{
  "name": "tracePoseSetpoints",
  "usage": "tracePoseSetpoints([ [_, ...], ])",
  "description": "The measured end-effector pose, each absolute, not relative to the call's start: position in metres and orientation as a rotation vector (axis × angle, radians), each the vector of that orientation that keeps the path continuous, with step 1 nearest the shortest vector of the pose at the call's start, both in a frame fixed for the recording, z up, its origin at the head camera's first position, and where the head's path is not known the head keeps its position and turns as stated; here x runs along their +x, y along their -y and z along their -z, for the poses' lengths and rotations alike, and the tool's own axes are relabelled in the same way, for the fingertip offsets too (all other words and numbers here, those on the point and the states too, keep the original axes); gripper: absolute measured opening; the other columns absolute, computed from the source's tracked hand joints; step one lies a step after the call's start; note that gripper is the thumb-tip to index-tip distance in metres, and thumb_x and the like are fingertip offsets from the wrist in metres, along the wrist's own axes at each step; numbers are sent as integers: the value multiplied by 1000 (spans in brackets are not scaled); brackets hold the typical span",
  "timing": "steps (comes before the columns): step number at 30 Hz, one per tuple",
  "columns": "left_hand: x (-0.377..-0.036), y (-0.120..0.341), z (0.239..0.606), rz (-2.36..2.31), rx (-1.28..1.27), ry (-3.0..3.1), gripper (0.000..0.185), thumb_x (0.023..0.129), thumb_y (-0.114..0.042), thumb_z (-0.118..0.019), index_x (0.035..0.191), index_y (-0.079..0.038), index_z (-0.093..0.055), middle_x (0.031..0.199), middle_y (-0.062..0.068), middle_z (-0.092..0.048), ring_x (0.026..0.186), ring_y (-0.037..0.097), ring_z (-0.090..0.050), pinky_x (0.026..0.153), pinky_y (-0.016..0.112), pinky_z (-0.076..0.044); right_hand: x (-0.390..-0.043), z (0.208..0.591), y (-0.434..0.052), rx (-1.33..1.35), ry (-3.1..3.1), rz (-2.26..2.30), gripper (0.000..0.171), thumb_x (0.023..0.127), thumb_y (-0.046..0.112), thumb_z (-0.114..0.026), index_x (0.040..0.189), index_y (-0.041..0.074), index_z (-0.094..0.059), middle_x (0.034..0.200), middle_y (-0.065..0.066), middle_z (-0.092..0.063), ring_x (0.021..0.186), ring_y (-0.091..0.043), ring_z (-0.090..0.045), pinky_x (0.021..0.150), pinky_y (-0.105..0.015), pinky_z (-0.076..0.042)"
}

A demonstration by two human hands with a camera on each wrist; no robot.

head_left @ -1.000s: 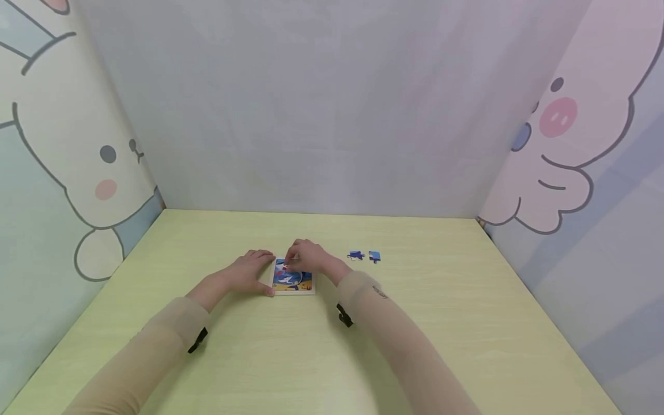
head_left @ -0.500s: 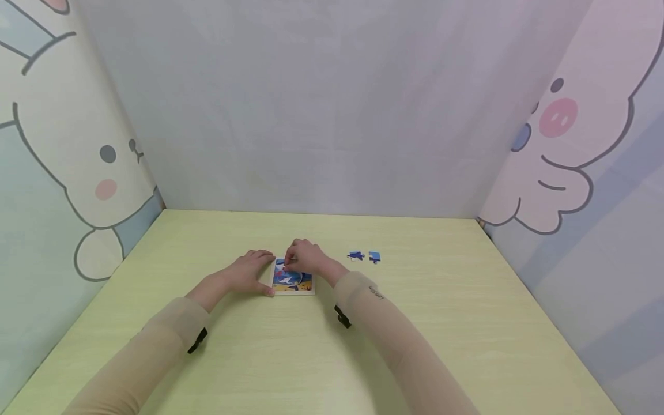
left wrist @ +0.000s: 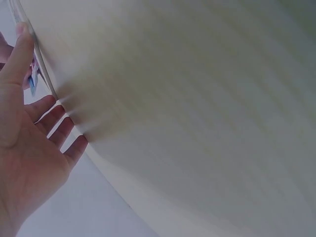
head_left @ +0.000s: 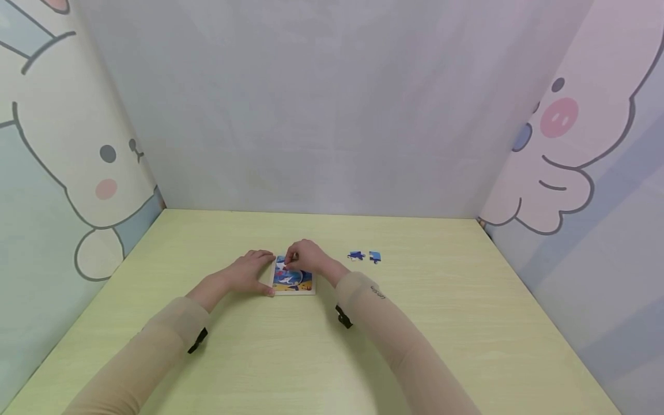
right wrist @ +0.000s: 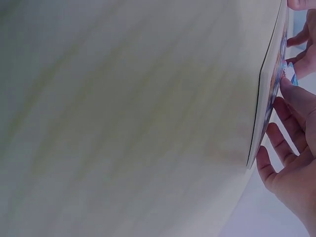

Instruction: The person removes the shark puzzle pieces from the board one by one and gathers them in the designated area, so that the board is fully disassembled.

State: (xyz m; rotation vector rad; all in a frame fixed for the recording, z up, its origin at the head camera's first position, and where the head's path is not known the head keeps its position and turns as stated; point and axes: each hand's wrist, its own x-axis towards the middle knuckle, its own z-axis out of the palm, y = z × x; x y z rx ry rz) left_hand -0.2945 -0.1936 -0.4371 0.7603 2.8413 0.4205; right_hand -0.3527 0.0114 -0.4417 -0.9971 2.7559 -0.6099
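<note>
A small jigsaw puzzle [head_left: 291,280] with a blue sea picture and a pale border lies flat on the table. My left hand [head_left: 246,272] rests at its left side, fingers spread, thumb at the near corner and fingertips at the far one. Over the upper part of the puzzle, my right hand [head_left: 307,257] pinches a blue puzzle piece [right wrist: 291,73] between thumb and fingers; the piece stands tilted, close above the picture. The right hand covers the puzzle's upper right. In the left wrist view, the left thumb [left wrist: 20,52] lies along the puzzle's edge.
Two loose blue puzzle pieces, a left one [head_left: 356,255] and a right one [head_left: 374,257], lie on the pale yellow table [head_left: 290,351] to the right of the puzzle. A grey-white curtain [head_left: 332,115] stands behind, with cartoon-printed panels at both sides.
My right hand has made small shifts over the upper part of the puzzle, first slightly left, then back right, still pinching the piece. The left hand and the loose pieces have stayed in place.
</note>
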Motion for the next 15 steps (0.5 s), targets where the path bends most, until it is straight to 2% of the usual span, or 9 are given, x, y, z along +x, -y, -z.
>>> tracePoseSetpoints([
  [3,-295,194,438,-424,757,-2843,99,72,-58,-73,142,1,-37,147,20,-35,135,42,-29,106,60,-27,-353,441,-12,-965,-2720,699,5,85,21,-71,88,17,-68,86,8,-65,76,-5,-55,70,-16,-45],
  [6,-296,194,438,-423,750,-2843,99,72,-58,-73,142,1,-37,147,20,-35,135,41,-29,107,60,-27,-352,441,-12,-935,-2708,747,11,85,20,-71,92,17,-63,86,7,-62,76,-7,-54,69,-17,-45],
  [11,-296,194,438,-416,747,-2845,99,72,-59,-72,142,1,-37,147,20,-35,135,41,-29,106,60,-28,-353,441,-11,-926,-2701,757,23,85,18,-71,106,17,-62,88,6,-63,80,-7,-56,73,-18,-47],
  [15,-295,194,438,-429,745,-2843,98,72,-57,-73,141,1,-38,146,21,-36,135,42,-29,106,60,-28,-354,442,-10,-929,-2678,756,25,86,17,-69,111,17,-64,91,6,-65,82,-6,-58,77,-18,-48],
])
